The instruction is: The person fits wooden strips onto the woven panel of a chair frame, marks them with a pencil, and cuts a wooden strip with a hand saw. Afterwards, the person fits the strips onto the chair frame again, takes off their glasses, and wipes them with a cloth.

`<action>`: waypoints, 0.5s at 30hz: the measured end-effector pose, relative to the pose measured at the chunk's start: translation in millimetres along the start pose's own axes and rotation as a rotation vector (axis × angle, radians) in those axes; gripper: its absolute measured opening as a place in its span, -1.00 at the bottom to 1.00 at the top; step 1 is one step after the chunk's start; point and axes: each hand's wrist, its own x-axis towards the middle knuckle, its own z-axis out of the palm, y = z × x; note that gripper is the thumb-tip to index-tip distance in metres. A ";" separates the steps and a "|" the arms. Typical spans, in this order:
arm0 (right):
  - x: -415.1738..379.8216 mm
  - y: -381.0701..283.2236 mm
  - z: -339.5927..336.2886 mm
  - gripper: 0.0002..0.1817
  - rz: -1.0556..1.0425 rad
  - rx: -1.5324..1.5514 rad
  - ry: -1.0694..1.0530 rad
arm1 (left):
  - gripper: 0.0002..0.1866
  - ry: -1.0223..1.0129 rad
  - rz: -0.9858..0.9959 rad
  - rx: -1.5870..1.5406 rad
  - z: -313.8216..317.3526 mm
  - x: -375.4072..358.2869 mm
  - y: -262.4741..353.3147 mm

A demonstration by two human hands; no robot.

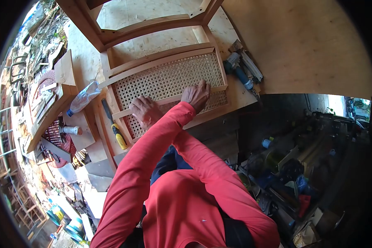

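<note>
My forearms cross. The left one reaches over to the right, where my left hand [196,96] has its fingers curled on a thin wooden strip [169,99]. Farther left along the same strip, my right hand [146,112] grips it with bent fingers, its palm low over the cane. The strip lies across a woven cane panel [165,78] set in a wooden frame [222,68]. Another strip [153,67] runs along the panel's upper edge. My fingertips are partly hidden.
A chisel [120,138] with a yellow and black handle and a plastic bottle [84,98] lie left of the frame. A teal power tool [243,76] rests at its right beside wood scraps. Wooden chair parts [149,29] stand beyond. Clutter fills the lower right floor.
</note>
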 end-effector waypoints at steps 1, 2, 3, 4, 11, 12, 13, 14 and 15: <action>-0.3 -0.6 0.4 -0.54 0.004 0.002 0.005 | -0.83 -0.001 0.001 -0.001 0.3 0.1 -0.1; 0.0 -0.7 0.2 -0.55 0.010 0.012 -0.016 | -0.83 0.000 0.003 0.000 -0.3 0.7 -1.0; 0.3 -0.4 -0.4 -0.57 0.017 0.021 -0.036 | -0.83 0.006 0.004 0.000 -1.0 1.0 -1.5; 0.6 -0.2 -1.1 -0.58 0.025 0.029 -0.056 | -0.83 0.012 0.005 -0.001 -0.4 0.9 -1.6; -2.7 1.2 2.2 -0.57 0.031 0.027 -0.007 | -0.79 -0.012 0.010 0.028 2.2 0.2 1.0; -1.9 2.6 2.8 -0.56 -0.002 0.041 -0.015 | -0.78 0.014 0.044 0.001 -0.2 -0.4 0.7; 1.4 -1.0 -3.7 -0.55 0.060 0.094 -0.087 | -0.76 0.036 0.051 -0.006 -0.5 -2.9 0.5; 6.3 -7.1 -10.4 -0.54 0.058 0.118 -0.028 | -0.72 0.069 0.079 0.000 -1.0 -5.3 -0.9; 5.9 -5.6 -7.7 -0.54 0.046 0.123 -0.031 | -0.71 0.098 0.074 -0.005 6.7 -5.0 -2.3</action>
